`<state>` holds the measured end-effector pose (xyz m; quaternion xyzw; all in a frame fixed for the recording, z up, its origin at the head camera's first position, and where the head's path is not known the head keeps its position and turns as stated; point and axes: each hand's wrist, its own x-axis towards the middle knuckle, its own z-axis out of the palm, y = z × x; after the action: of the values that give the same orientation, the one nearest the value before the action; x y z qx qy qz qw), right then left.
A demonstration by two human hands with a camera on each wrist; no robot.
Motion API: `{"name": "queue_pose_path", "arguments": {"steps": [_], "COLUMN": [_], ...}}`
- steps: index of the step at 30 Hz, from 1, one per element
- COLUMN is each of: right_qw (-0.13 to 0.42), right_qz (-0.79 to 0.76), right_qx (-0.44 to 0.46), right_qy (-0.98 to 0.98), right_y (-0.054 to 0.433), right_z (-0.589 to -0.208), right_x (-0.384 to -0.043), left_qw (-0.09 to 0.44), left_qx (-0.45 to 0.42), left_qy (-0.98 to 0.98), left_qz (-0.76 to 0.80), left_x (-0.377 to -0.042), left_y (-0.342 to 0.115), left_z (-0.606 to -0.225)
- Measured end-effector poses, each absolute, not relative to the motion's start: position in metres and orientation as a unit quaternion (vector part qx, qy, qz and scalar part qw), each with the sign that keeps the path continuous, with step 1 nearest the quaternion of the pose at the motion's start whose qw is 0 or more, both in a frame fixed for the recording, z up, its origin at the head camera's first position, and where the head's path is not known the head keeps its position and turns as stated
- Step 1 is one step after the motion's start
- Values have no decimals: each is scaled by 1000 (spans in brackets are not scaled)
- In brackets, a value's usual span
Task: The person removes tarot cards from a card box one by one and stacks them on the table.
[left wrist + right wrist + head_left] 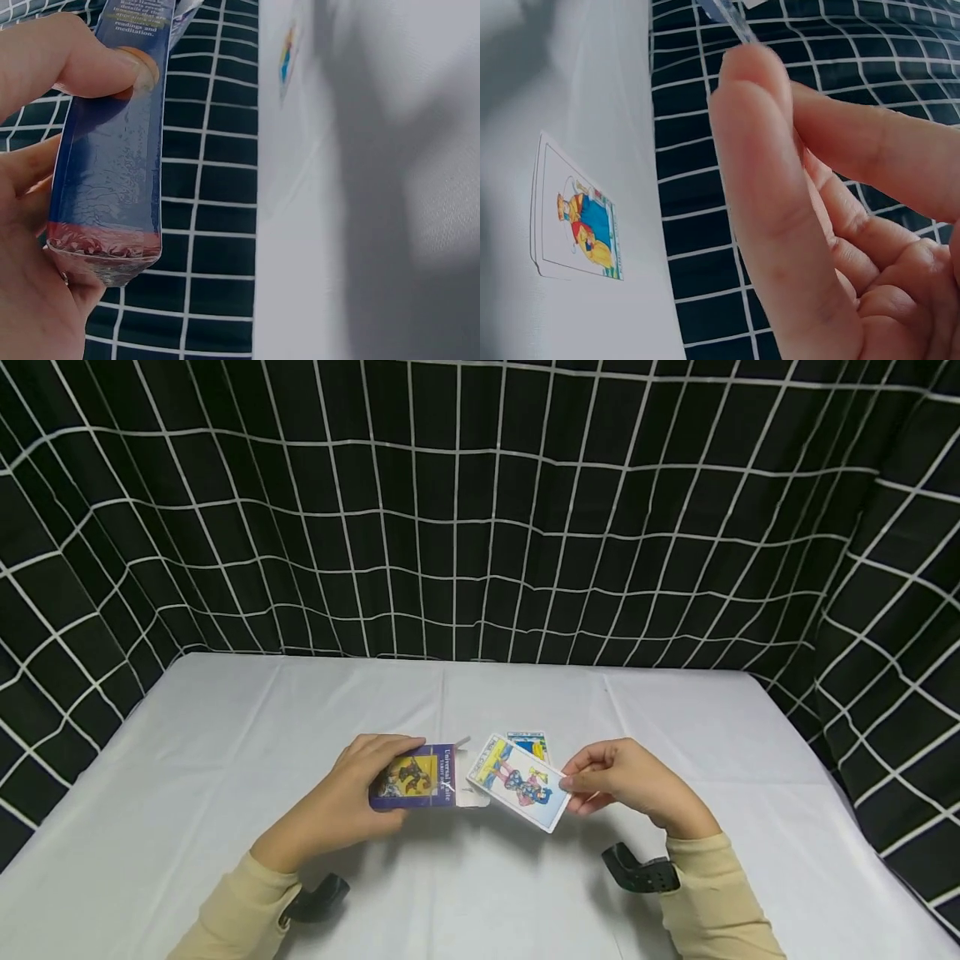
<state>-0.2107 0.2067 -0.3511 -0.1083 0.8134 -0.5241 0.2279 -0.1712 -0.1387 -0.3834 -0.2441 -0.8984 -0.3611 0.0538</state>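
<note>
My left hand [348,802] grips a purple tarot card box [411,778] by its sides, raised above the table. The box's end faces right, with a white flap [472,795] folded out. In the left wrist view the thumb presses the box's blue narrow side [112,180], and clear wrap shows at the bottom. My right hand [626,781] pinches a tarot card [520,783] at one corner between thumb and finger. This card is tilted, its picture upward, close to the flap. Behind it, partly covered in the head view, another tarot card [585,225] lies face up on the table.
A white cloth covers the table [225,727]. Black curtains [480,510] with a white grid stand behind it and at both sides. Each wrist carries a black strapped-on device, such as the right wrist device [641,870].
</note>
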Motion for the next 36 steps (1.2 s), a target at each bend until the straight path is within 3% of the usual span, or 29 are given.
{"name": "queue_pose_path", "arguments": {"steps": [9,17,36], "right_qw": [210,193,206], "right_qz": [-564,-623,-677], "right_qx": [-93,-25,45], "right_qy": [793,758,705], "right_y": [207,208,204], "right_z": [-354,-361,-401], "right_x": [-214,-218,-232], "left_qw": [56,54,50], "left_qx": [-240,-244,-246], "left_qy": [-899,-899,-900], "left_qz": [-361,-359,-355], "left_x": [-171,-173,-175], "left_y": [-142,-142,-139], "left_z": [-384,-384,-388]}}
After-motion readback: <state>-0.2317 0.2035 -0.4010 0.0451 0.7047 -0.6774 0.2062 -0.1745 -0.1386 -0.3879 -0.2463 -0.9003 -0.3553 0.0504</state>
